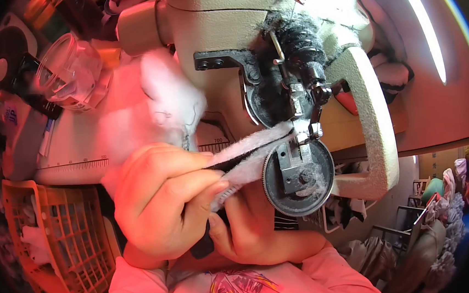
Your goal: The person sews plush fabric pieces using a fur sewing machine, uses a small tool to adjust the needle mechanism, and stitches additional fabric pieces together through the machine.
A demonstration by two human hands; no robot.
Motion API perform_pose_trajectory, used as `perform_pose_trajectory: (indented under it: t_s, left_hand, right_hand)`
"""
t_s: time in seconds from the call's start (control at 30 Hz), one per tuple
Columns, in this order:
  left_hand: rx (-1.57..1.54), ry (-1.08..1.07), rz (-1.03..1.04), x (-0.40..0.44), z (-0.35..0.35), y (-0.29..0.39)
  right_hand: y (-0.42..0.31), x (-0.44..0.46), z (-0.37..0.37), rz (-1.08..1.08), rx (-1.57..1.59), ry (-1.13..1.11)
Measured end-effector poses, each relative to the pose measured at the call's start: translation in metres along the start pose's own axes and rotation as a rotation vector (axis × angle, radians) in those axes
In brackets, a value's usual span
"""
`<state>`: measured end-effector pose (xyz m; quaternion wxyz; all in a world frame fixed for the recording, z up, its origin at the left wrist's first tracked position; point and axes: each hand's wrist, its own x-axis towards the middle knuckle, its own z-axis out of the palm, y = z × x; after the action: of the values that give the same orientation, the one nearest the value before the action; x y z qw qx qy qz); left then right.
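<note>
My left hand (164,201) is closed around a strip of white plush fabric (253,140) with a dark edge, pinching its near end between thumb and fingers. The fabric's far end reaches the foot of a sewing machine (218,10), just above a round toothed disc (299,177). Below and to the right of that hand, my right hand (243,225) is curled under the near end of the same fabric, its thumb and fingers pressed on the layers. Some right fingers are hidden. A larger white plush piece (172,93) with stitched lines hangs blurred beyond my left hand.
Left of the machine stand a clear plastic jar (69,71) and a dark phone-like slab (34,88). An orange plastic crate (69,247) sits low at left. A cream curved arm (376,124) of the machine bounds the right side. Fabric heaps (440,235) lie lower right.
</note>
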<state>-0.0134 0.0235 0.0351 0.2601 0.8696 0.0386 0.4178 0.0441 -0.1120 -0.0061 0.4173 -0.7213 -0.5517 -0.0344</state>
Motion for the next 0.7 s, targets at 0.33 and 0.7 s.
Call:
perform_pose_trajectory:
  t_s: [0.33,0.7]
  left_hand:
    - [-0.02,0.036,0.051,0.008,-0.006,-0.009]
    - [-0.051,-0.021,0.153,0.029,0.012,0.0]
  right_hand:
    - [0.001,-0.003,0.007,-0.031,0.103,0.011]
    - [0.014,-0.003,-0.018,-0.159,-0.244,-0.118]
